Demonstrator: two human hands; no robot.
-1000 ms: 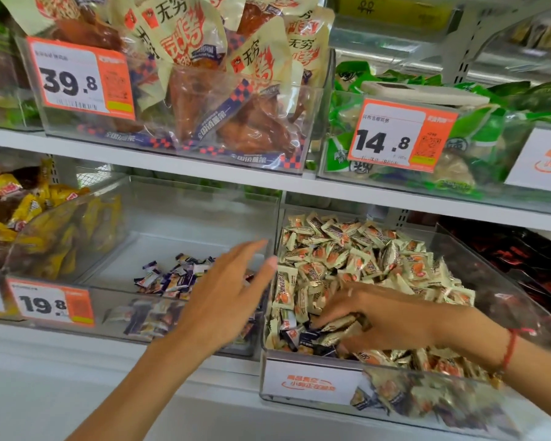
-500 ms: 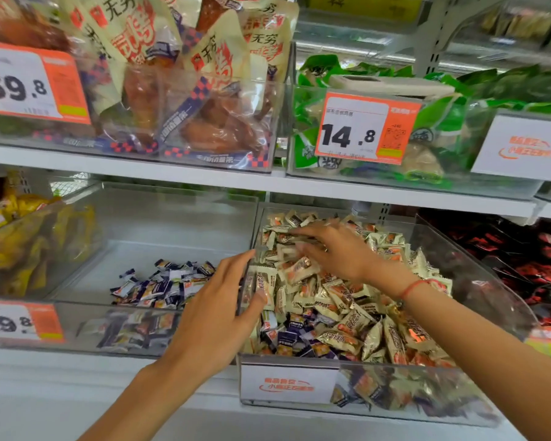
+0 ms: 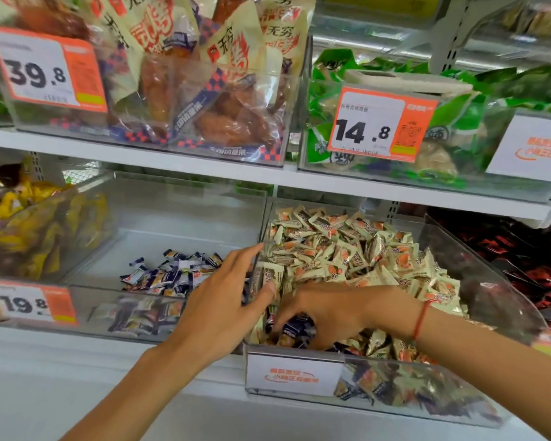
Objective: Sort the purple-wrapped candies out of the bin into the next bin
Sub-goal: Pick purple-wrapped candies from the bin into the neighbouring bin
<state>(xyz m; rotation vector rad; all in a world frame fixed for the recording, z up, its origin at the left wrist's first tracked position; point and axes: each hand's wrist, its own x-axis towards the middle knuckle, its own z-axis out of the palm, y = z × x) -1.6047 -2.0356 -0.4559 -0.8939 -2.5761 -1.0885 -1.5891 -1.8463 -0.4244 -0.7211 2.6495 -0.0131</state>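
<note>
A clear bin (image 3: 506,300) on the lower shelf is heaped with cream-wrapped candies (image 3: 357,249); a few purple-wrapped ones show at its front left. My right hand (image 3: 325,313) reaches into that front corner, fingers curled around a purple-wrapped candy (image 3: 298,326). My left hand (image 3: 226,300) lies over the wall between the two bins, fingers straight, thumb on the cream candies' side. The neighbouring clear bin (image 3: 185,218) to the left holds a small pile of purple-wrapped candies (image 3: 169,272).
A bin of yellow packets (image 3: 35,230) stands at far left, dark red packets (image 3: 522,256) at far right. The upper shelf carries bins of snack bags (image 3: 204,90) and green packets (image 3: 458,122) with price tags. The white shelf edge (image 3: 140,361) runs below the bins.
My right hand came back from the middle of the cream pile to the bin's front left corner and closed on a purple candy. My left hand stays at the dividing wall.
</note>
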